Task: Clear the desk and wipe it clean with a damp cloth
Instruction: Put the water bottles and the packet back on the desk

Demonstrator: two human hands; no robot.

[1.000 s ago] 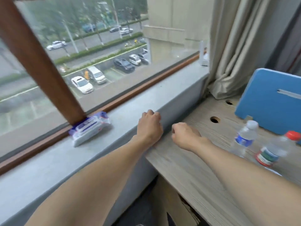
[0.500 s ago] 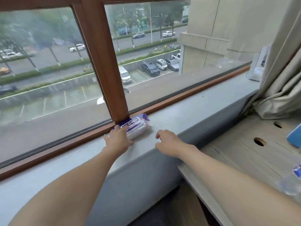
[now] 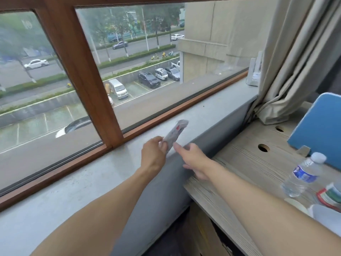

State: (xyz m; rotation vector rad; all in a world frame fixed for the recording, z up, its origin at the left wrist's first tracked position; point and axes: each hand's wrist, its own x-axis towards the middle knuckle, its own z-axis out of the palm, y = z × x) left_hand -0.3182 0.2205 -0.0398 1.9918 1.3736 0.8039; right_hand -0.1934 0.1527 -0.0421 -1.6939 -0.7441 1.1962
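Note:
My left hand (image 3: 154, 154) grips one end of a pack of wet wipes (image 3: 175, 133), white with blue and red print, and holds it tilted above the grey window sill (image 3: 92, 182). Just right of the pack, my right hand (image 3: 193, 159) reaches toward it with a finger pointing at its lower end; it holds nothing. The wooden desk (image 3: 249, 169) lies to the right, below the sill.
On the desk stand a clear water bottle with a blue label (image 3: 302, 175), a second bottle with a red and green label (image 3: 330, 196), a blue divider panel (image 3: 321, 130) and a white object (image 3: 324, 215). A curtain (image 3: 287, 71) hangs at the back right.
My left hand reached the wipes pack by the window frame, took hold of it and lifted it off the sill toward the right. My right hand followed alongside.

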